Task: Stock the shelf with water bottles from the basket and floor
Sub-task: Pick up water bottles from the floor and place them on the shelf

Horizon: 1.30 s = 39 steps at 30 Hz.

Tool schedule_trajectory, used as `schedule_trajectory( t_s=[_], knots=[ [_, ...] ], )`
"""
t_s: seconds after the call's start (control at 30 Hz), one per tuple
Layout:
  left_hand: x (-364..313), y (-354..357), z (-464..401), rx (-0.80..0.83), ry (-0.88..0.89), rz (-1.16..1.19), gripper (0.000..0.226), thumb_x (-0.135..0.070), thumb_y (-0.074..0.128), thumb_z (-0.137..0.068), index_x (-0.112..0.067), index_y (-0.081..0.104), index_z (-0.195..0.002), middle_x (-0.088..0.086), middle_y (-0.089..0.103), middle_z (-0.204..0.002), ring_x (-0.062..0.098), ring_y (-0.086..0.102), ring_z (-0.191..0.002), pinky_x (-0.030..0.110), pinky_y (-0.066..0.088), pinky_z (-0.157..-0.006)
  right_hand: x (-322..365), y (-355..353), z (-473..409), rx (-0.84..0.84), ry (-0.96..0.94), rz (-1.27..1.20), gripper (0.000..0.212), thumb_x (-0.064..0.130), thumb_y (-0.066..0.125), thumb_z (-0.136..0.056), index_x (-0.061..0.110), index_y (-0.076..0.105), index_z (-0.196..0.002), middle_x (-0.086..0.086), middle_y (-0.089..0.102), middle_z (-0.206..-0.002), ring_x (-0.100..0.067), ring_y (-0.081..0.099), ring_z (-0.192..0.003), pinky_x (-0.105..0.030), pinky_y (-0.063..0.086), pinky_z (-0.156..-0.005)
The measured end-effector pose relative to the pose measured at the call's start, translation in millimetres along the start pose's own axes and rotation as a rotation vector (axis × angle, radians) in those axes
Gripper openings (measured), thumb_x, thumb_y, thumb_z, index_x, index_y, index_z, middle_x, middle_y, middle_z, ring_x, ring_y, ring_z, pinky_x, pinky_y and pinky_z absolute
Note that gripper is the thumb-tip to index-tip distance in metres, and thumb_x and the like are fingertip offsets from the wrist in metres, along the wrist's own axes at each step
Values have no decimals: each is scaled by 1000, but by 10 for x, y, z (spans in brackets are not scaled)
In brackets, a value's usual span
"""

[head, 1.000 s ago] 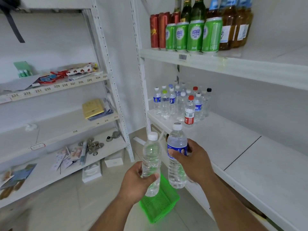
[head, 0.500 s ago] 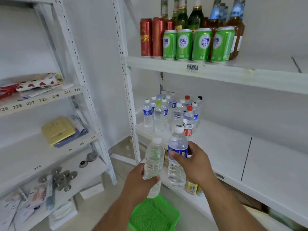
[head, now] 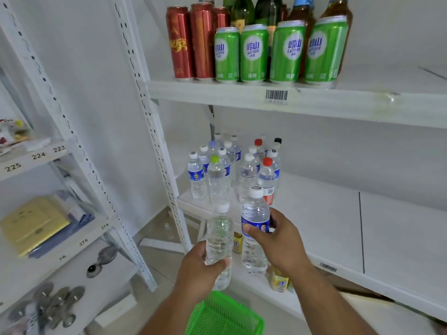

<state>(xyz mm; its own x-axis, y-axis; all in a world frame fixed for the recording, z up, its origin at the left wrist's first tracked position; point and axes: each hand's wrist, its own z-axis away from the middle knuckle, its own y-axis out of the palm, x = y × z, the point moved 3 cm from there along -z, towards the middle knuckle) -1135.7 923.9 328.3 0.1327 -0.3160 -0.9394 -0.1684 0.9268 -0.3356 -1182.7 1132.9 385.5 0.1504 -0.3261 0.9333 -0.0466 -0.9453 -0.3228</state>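
From the head view, the left hand (head: 200, 269) curls round the lower body of a clear unlabelled bottle (head: 219, 240), held upright. The right hand (head: 278, 240) grips a blue-labelled bottle (head: 255, 228) at its label, thumb across the front, just right of the first. Compared with half a second ago, both bottles sit closer to the shelf (head: 326, 221) edge and the cluster of stocked bottles (head: 232, 170) looms larger. The green basket (head: 225, 317) lies below the hands on the floor; what can be seen of its inside shows only mesh.
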Motion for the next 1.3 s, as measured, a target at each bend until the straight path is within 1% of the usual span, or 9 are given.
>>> schedule_trajectory(
  t_s=[0.17, 0.37, 0.53, 0.63, 0.73, 0.83, 0.93, 1.17, 1.3],
  knots=[
    [-46, 74, -400, 22, -15, -21, 42, -49, 79, -58, -51, 66, -98, -19, 75, -91, -1, 71, -82, 29, 56, -75, -119, 13, -321, -11, 37, -10, 41, 42, 79, -74, 41, 65, -113, 23, 71, -99, 3, 64, -92, -32, 57, -82],
    [-65, 172, -816, 70, -14, -29, 42, -50, 77, -56, -48, 67, -97, -16, 76, -89, 0, 71, -80, 31, 57, -75, -188, 30, -557, -52, 74, -20, 45, 42, 79, -72, 40, 64, -115, 24, 70, -102, 3, 64, -95, -27, 55, -81],
    [-70, 215, -1173, 151, 0, -31, 40, -37, 82, -61, -34, 70, -99, -16, 76, -89, -3, 70, -80, 25, 52, -71, -204, 116, -698, -126, 117, -23, 43, 39, 79, -72, 40, 65, -113, 24, 70, -100, 2, 63, -94, -20, 52, -78],
    [-74, 200, -1377, 214, 31, -45, 32, -24, 84, -70, -32, 70, -98, -18, 76, -89, -3, 70, -81, 21, 51, -70, -161, 197, -766, -186, 134, -6, 40, 37, 80, -75, 41, 64, -111, 26, 69, -100, 2, 63, -94, -19, 52, -77],
    [-59, 139, -1585, 259, 55, -50, 31, -24, 84, -70, -34, 67, -94, -23, 74, -86, -5, 69, -77, 17, 49, -66, -84, 304, -808, -237, 157, 19, 35, 38, 80, -77, 47, 61, -106, 31, 67, -100, 5, 61, -94, -16, 50, -75],
    [-37, 82, -1797, 317, 74, -57, 33, -29, 84, -68, -34, 67, -97, -18, 75, -89, -2, 68, -82, 21, 50, -69, -37, 411, -845, -294, 190, 31, 37, 38, 80, -77, 42, 62, -110, 24, 70, -99, 3, 63, -92, -16, 49, -74],
    [-48, 62, -1953, 340, 101, -59, 35, -25, 84, -70, -27, 68, -101, -3, 72, -98, 13, 69, -92, 34, 56, -81, -7, 475, -855, -353, 215, 41, 38, 36, 81, -77, 39, 63, -110, 23, 70, -96, 5, 63, -88, -15, 47, -71],
    [-149, 164, -2238, 338, 72, 12, 36, -22, 86, -69, -28, 67, -98, -12, 73, -93, 3, 67, -88, 32, 57, -77, -47, 387, -1016, -429, 203, 111, 27, 30, 81, -76, 40, 62, -92, 8, 67, -98, -9, 61, -86, -16, 49, -68],
    [-167, 311, -2354, 348, 76, -15, 40, -26, 86, -70, -28, 69, -106, -8, 73, -98, 10, 67, -94, 35, 56, -84, -206, 362, -1066, -487, 233, 80, 31, 34, 81, -76, 39, 66, -102, 15, 68, -98, -2, 62, -89, -17, 50, -73]
  ],
)
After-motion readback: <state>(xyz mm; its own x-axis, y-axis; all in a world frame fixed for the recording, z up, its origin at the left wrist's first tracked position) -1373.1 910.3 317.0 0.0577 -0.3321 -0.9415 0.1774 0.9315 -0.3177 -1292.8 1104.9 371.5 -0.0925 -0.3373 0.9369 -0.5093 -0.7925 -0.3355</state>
